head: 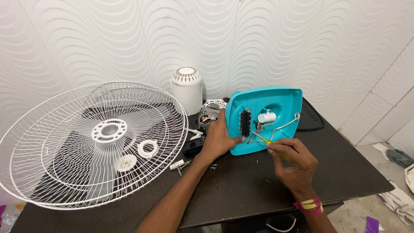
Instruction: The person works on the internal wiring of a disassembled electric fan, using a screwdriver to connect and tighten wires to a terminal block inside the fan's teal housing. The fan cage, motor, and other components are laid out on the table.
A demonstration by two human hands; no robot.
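Head view, step: I judge I'm working on the switch wiring inside the turquoise fan base housing (276,103), propped on its edge at frame centre-right on the desk (241,190).
Left hand (220,140): fingers curled round the housing's lower-left edge, steadying it beside the black switch block (245,122).
Right hand (293,157): closed in a pinch on a yellow-handled screwdriver (269,142).
Screwdriver axis: long axis runs lower right to upper left, tip toward the wires (280,127) below the switch block.
Next move: I think it calls for a steady tip and a firm brace.
Surroundings: white wire fan guard (43,142) at left, white motor cover (186,88) behind, fan motor (209,114) beside my left hand.
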